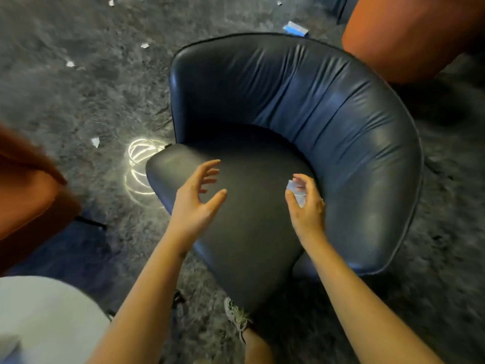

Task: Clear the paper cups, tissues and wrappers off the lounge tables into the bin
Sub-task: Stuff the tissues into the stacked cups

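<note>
Tissue [299,198], white and crumpled, sits pinched between the thumb and curled fingers of the right hand [308,210] over the seat of a dark blue chair [341,114]; the left hand [194,203] hovers beside it with fingers spread, holding nothing. Small paper scraps [95,142] and a blue-and-white wrapper [295,28] lie on the grey carpet [78,88] beyond, with orange chairs [406,35] at either side.
</note>
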Demonstrator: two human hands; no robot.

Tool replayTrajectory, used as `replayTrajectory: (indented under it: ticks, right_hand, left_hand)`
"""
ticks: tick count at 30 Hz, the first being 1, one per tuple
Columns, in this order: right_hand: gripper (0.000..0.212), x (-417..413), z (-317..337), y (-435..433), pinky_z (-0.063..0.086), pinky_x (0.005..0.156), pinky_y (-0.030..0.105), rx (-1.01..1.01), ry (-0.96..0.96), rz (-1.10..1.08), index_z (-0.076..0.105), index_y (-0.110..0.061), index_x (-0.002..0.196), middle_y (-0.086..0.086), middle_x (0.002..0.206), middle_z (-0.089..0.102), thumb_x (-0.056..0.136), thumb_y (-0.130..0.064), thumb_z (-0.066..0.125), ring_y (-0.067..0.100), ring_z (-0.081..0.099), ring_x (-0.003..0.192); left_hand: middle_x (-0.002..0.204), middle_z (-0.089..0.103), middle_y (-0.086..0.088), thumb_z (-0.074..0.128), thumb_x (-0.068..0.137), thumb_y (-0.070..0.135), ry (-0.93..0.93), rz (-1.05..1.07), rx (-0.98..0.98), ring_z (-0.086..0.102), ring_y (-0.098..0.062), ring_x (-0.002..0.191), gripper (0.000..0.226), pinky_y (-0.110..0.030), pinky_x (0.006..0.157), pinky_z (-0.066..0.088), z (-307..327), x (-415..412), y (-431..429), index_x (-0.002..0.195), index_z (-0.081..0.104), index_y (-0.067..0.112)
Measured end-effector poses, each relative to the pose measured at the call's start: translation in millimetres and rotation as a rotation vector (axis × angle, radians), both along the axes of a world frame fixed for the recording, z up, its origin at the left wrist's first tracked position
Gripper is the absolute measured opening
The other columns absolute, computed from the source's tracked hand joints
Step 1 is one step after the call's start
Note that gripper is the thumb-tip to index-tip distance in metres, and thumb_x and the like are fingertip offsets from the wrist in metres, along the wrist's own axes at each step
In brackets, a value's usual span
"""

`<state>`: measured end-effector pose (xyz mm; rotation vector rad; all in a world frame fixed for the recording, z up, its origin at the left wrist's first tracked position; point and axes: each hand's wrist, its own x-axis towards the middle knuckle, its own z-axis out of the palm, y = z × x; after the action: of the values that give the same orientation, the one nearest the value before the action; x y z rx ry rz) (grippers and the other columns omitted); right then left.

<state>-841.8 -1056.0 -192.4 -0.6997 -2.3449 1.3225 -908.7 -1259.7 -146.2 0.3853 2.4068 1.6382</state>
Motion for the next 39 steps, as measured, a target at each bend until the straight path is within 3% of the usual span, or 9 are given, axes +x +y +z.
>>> replayTrajectory:
  ticks: [3,6,8,16,24,27,33,36,39]
  right_hand:
    - [0.032,-20.1,-50.8,33.5,0.032,0.084,0.002,-0.004,-0.080,-0.057,0.054,-0.009,0.117,0.002,0.113,0.058,0.086,-0.008,0.060,0.012,0.050,0.099]
    - [0.033,-36.6,-104.7,64.3,0.044,0.090,0.028,-0.045,-0.211,-0.132,0.052,-0.017,0.119,-0.013,0.107,0.053,0.087,-0.015,0.061,0.009,0.049,0.101]
    - [0.034,-44.4,-134.7,78.4,0.047,0.089,0.035,-0.055,-0.262,-0.183,0.051,-0.021,0.118,-0.019,0.103,0.050,0.086,-0.018,0.061,0.012,0.050,0.103]
    - [0.046,-70.8,-269.0,111.1,0.039,0.099,0.043,-0.046,-0.533,-0.309,0.044,-0.021,0.130,0.003,0.126,0.053,0.087,-0.024,0.058,0.024,0.048,0.116]
    - [0.031,-74.8,-296.2,125.8,0.039,0.098,0.034,0.044,-0.563,-0.330,0.058,-0.016,0.117,0.003,0.118,0.055,0.086,-0.015,0.060,0.020,0.051,0.102]
    - [0.021,-77.2,-294.6,124.2,0.035,0.085,0.009,0.028,-0.531,-0.348,0.064,-0.007,0.104,0.008,0.118,0.053,0.086,0.000,0.056,0.021,0.051,0.106]
    - [0.015,-96.1,-250.2,67.5,0.030,0.068,-0.004,-0.045,-0.398,0.092,0.063,0.000,0.082,0.016,0.097,0.059,0.081,0.010,0.052,0.019,0.054,0.088]
    - [0.017,-102.6,-209.1,22.1,0.034,0.071,-0.002,-0.062,-0.201,0.392,0.064,0.004,0.075,0.019,0.085,0.060,0.071,0.017,0.054,0.013,0.052,0.080]
    - [0.015,-104.2,-171.9,-15.7,0.040,0.072,0.006,-0.066,-0.092,0.604,0.064,0.005,0.078,0.018,0.085,0.059,0.067,0.013,0.056,0.021,0.055,0.080]
  left_hand:
    - [0.115,0.059,0.003,0.058,0.075,0.028,-0.082,0.004,-0.025,0.058,-0.013,0.104,0.049,-0.042,0.091,0.048,-50.4,-23.9,38.5,0.123,0.049,0.029]
    - [0.115,0.059,0.005,0.057,0.076,0.029,-0.169,0.000,-0.043,0.058,-0.010,0.105,0.049,-0.038,0.090,0.049,-107.0,-37.7,74.9,0.124,0.050,0.028]
    - [0.115,0.059,0.007,0.057,0.076,0.030,-0.211,-0.004,-0.044,0.057,-0.009,0.105,0.048,-0.037,0.091,0.048,-136.6,-40.5,92.1,0.124,0.050,0.029]
    - [0.113,0.059,0.007,0.056,0.075,0.028,-0.375,0.020,-0.110,0.057,-0.011,0.103,0.048,-0.039,0.091,0.048,-250.3,-36.0,120.1,0.122,0.051,0.029]
    - [0.116,0.059,0.005,0.055,0.076,0.027,-0.434,0.054,-0.144,0.057,-0.011,0.105,0.047,-0.038,0.091,0.048,-276.4,-31.8,122.5,0.123,0.051,0.027]
    - [0.116,0.059,0.004,0.055,0.075,0.027,-0.433,0.056,-0.132,0.057,-0.012,0.105,0.048,-0.038,0.091,0.048,-268.6,-31.2,123.8,0.123,0.052,0.026]
    - [0.115,0.059,0.008,0.055,0.078,0.030,-0.391,0.085,-0.110,0.056,-0.006,0.104,0.043,-0.035,0.090,0.048,-237.2,-39.5,99.8,0.121,0.053,0.031]
    - [0.117,0.060,0.010,0.055,0.081,0.033,-0.354,0.134,-0.077,0.056,-0.004,0.104,0.039,-0.032,0.092,0.048,-216.9,-47.2,76.2,0.121,0.054,0.034]
    - [0.118,0.062,0.006,0.054,0.084,0.031,-0.344,0.177,-0.016,0.057,-0.007,0.108,0.037,-0.036,0.094,0.048,-196.8,-51.7,53.8,0.121,0.057,0.030]
